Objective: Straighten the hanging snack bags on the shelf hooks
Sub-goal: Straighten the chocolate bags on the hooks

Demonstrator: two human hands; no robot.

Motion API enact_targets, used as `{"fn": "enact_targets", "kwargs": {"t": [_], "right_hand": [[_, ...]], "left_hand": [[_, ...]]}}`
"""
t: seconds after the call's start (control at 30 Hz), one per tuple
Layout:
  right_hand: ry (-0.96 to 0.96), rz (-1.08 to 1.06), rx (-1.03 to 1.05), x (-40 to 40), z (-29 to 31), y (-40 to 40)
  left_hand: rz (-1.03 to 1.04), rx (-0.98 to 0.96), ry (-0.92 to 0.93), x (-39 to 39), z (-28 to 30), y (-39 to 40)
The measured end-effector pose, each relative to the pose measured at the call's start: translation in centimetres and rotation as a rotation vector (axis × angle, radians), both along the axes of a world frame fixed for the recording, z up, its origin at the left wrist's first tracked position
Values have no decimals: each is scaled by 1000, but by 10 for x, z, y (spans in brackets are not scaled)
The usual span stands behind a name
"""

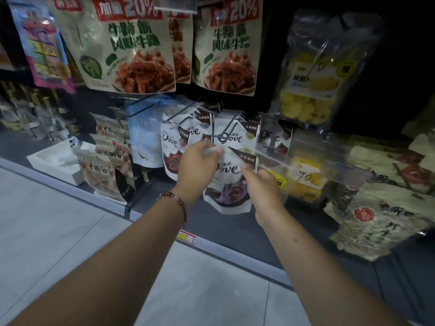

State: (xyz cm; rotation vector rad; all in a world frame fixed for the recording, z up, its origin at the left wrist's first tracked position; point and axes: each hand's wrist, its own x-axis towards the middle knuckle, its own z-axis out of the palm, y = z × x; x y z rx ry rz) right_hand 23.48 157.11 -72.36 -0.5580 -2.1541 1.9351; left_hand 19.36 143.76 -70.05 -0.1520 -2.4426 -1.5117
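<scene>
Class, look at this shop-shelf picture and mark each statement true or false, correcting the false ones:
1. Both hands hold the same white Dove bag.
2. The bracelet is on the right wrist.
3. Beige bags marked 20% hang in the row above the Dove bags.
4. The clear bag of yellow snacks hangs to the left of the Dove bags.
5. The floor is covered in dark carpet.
1. True. The left hand pinches the top edge of the front Dove bag; the right hand grips its right edge.
2. False. The bracelet is on the left wrist.
3. True. The 20% bags hang above.
4. False. The clear yellow-snack bag hangs to the right.
5. False. The floor is pale tile.
</scene>
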Motion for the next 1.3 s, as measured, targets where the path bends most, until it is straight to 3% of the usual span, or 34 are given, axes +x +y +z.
{"fn": "enact_targets", "kwargs": {"t": [0.23, 0.6, 0.87, 1.3], "right_hand": [[-36, 89, -21, -31, -14, -8], [32, 70, -68, -48, -11, 3], [23, 50, -29, -52, -25, -5], [-30, 174, 279, -39, -31, 3]], "left_hand": [[57, 58, -5, -35, -35, -5], [4, 236, 37, -69, -33, 14], [79, 119, -5, -76, -36, 16], [147, -397, 178, -58, -47, 10]]}}
